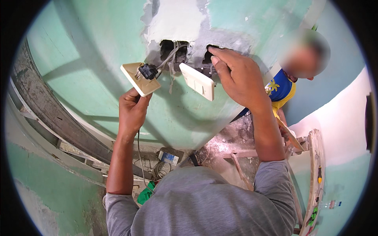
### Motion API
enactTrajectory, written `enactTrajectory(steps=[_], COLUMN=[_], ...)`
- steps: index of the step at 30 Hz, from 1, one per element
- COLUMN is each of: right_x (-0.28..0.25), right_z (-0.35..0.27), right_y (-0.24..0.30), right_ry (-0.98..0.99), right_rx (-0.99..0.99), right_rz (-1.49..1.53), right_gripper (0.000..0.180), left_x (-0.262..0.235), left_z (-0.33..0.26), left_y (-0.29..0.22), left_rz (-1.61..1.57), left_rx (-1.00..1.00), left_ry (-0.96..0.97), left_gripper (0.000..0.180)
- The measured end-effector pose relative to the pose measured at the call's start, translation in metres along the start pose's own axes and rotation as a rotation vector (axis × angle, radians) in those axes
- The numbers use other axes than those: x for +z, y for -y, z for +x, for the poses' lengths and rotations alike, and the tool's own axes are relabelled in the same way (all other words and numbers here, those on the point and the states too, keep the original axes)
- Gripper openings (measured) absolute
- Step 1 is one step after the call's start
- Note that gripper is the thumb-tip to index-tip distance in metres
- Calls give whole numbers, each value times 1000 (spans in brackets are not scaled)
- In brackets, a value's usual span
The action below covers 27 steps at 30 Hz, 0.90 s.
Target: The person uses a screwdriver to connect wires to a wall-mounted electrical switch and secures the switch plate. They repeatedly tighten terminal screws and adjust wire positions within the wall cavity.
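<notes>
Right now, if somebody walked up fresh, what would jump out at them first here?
Two rough holes broken into the green wall, with wires spilling out, top centre. The left hand holds a cream switch plate with a black part on its back just below them, while the right hand reaches its fingers into the right-hand hole, beside a white switch plate hanging loose.

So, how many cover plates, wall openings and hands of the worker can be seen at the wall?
Cover plates: 2, a beige one and a white one
Wall openings: 2
Hands: 2, left hand, right hand
Total: 6
</notes>
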State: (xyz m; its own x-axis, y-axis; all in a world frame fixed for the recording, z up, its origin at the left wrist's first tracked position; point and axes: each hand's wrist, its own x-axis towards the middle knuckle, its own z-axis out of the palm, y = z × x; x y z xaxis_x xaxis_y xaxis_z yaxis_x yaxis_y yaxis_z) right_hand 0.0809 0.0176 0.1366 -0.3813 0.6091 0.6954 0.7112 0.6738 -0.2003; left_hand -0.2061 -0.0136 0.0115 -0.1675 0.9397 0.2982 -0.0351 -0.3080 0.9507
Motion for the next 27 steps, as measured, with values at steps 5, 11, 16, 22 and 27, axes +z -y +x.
enactTrajectory(steps=[5,11,16,22,27], right_x=[8,6,-1,-2,1], right_z=[-10,-16,-21,-25,-26], right_y=[-18,-20,-12,-10,-7], right_ry=[-19,-42,-207,-40,-22], right_rx=[-75,-36,-109,-61,-62], right_rz=[-32,51,14,83,225], right_gripper=[29,25,22,23,22], left_x=[6,15,17,9,13], left_z=[-4,0,4,9,8], left_y=[-8,-2,4,7,7], left_rz=[-147,-247,-327,-318,-294], left_rx=[-210,-159,-106,-67,-75], left_ry=[108,28,-33,-24,-20], left_gripper=[20,11,9,10,11])
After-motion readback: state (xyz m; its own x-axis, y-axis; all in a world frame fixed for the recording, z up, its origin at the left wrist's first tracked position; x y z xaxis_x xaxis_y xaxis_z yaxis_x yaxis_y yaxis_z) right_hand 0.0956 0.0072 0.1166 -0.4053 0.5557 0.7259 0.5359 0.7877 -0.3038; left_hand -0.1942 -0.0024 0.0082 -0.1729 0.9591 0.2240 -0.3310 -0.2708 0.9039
